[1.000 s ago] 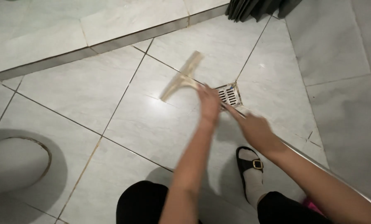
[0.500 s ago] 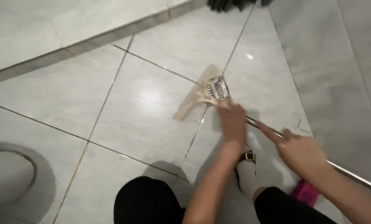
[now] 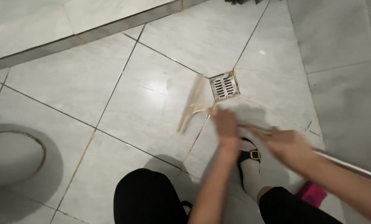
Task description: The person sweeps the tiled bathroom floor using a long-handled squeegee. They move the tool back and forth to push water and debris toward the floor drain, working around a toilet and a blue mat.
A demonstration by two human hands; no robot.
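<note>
A floor squeegee with a pale beige blade [image 3: 192, 104] lies on the wet grey tiles just left of a square metal floor drain [image 3: 224, 86]. Its long metal handle [image 3: 351, 166] runs back toward the lower right. My left hand [image 3: 225, 124] grips the handle low down, close behind the blade. My right hand [image 3: 287, 143] holds the same handle farther up. Both hands are blurred. My knees in black trousers fill the bottom of the view.
A foot in a black strapped sandal [image 3: 250, 159] stands under my arms. A pink object [image 3: 312, 193] lies by the right knee. A white rounded fixture [image 3: 11, 157] sits at the lower left. A raised tiled step [image 3: 69, 25] crosses the top left.
The blade has been swept from the drain's far side across it to its left, turning more upright in the view. Both hands moved along with the handle.
</note>
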